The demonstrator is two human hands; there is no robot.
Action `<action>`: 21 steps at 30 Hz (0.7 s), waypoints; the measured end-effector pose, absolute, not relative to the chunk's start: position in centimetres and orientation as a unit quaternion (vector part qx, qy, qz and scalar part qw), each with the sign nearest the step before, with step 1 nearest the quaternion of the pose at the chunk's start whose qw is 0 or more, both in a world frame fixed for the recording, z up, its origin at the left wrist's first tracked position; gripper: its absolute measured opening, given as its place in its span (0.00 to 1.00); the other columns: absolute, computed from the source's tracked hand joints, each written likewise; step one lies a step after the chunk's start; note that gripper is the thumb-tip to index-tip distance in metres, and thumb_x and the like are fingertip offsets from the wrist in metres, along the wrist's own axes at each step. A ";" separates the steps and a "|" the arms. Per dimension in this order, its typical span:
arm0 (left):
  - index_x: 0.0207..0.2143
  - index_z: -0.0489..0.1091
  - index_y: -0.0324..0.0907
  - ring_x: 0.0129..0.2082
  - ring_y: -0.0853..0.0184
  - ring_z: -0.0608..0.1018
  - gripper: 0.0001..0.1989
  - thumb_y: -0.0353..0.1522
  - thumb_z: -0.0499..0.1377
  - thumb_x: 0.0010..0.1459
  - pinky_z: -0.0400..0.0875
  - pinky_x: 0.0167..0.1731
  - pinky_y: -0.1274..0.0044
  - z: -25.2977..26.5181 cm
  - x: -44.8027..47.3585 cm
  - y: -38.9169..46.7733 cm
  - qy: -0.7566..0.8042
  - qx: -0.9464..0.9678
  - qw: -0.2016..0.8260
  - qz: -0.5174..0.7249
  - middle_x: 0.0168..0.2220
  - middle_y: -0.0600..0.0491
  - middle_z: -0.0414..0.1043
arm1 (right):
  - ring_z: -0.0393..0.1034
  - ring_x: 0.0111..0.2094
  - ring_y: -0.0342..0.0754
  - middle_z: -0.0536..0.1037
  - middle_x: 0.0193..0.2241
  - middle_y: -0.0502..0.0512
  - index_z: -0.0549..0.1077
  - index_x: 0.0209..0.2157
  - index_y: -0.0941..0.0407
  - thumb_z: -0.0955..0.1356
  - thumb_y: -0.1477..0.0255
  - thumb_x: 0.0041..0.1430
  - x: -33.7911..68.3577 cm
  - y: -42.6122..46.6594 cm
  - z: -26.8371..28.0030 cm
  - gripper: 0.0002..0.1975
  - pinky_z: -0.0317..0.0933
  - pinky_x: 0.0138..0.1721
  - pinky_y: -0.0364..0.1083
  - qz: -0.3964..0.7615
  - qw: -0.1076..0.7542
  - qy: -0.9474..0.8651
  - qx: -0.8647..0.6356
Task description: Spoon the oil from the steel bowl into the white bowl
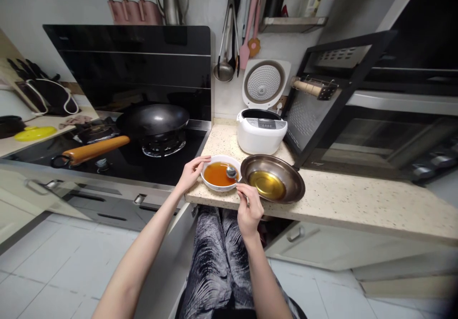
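A white bowl [219, 188] of reddish-brown liquid [216, 175] stands near the counter's front edge. My left hand [192, 172] grips its left rim, with fingers on the edge. My right hand [250, 209] is closed around the handle of a metal spoon [231, 171]. The spoon's head is over the right side of the bowl, at the liquid; I cannot tell how deep it sits. Touching or almost touching the bowl on the right is a dark metal basin [295, 183] with clear yellow liquid [267, 185] at its bottom.
Behind the bowls stands a white rice cooker [261, 135], lid raised. On the left, a black wok [153, 120] with a wooden handle [96, 149] rests on the gas stove [125, 166]. A dark rack [304, 113] and an oven [386, 137] stand on the right. Utensils [229, 32] hang behind.
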State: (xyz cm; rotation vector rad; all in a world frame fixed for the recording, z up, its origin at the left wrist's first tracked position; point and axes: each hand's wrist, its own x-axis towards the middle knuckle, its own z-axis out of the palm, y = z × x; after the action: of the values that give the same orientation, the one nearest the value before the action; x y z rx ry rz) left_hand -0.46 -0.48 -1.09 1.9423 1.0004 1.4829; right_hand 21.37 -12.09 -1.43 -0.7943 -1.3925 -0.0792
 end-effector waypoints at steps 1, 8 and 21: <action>0.45 0.81 0.42 0.57 0.56 0.79 0.16 0.38 0.56 0.69 0.72 0.59 0.63 -1.1 -0.5 -0.5 0.367 0.712 0.249 0.545 0.55 0.44 0.79 | 0.79 0.40 0.48 0.83 0.38 0.56 0.77 0.43 0.54 0.67 0.80 0.67 21.3 -12.0 -1.5 0.09 0.74 0.43 0.49 -0.031 0.695 -0.622 -0.360; 0.45 0.81 0.42 0.57 0.55 0.79 0.16 0.38 0.56 0.68 0.72 0.59 0.62 -1.2 -0.5 -0.4 0.367 0.711 0.252 0.545 0.55 0.44 0.79 | 0.79 0.40 0.48 0.83 0.37 0.56 0.78 0.42 0.54 0.66 0.78 0.68 21.0 -11.6 -2.1 0.08 0.74 0.44 0.49 -0.015 0.694 -0.611 -0.380; 0.45 0.81 0.42 0.58 0.56 0.79 0.16 0.38 0.55 0.69 0.71 0.60 0.62 -1.2 -0.5 -0.4 0.367 0.713 0.251 0.542 0.56 0.44 0.79 | 0.79 0.40 0.47 0.83 0.36 0.56 0.78 0.41 0.55 0.66 0.78 0.68 20.9 -11.2 -2.4 0.09 0.74 0.44 0.48 -0.015 0.699 -0.603 -0.384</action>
State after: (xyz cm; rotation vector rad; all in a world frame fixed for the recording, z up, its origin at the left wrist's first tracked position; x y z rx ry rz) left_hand -0.55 -0.39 -1.18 1.9403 0.9981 1.4740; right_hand 20.89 -11.18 -2.40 -0.8552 -1.3449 -0.0339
